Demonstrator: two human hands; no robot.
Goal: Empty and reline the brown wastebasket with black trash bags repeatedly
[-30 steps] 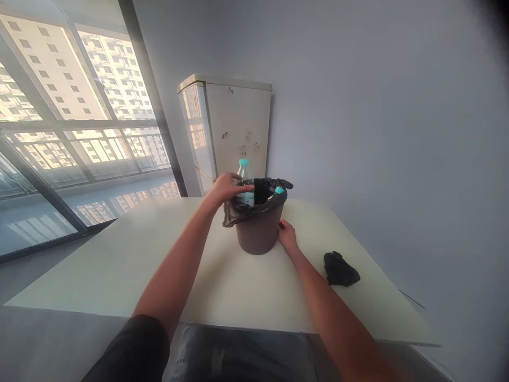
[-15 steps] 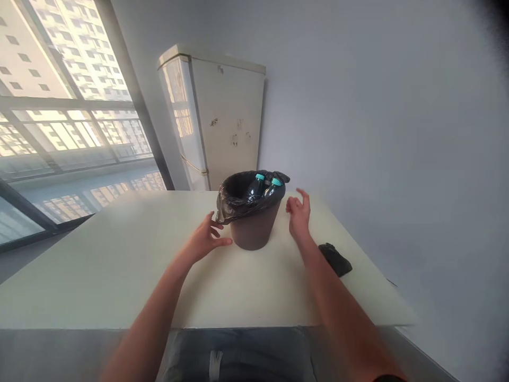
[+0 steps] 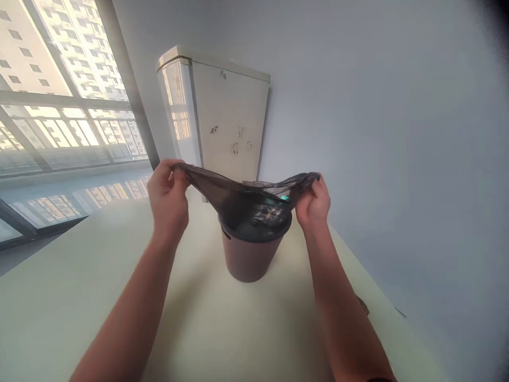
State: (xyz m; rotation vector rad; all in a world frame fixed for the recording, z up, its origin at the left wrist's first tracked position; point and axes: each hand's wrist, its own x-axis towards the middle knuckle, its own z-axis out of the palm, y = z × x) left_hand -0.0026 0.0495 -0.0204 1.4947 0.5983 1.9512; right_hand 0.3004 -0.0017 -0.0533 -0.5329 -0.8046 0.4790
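Bag [image 3: 226, 199] is drawn up above the bin [image 3: 248, 260] on the table [image 3: 238, 329], its edges pinched at opposite sides by the left hand [image 3: 169, 204] and right hand [image 3: 316, 204], with its lower part at the bin's mouth, its top ungathered and a teal cap [image 3: 284, 197] showing.

No readable txt, labels, brands, nos. or signs.
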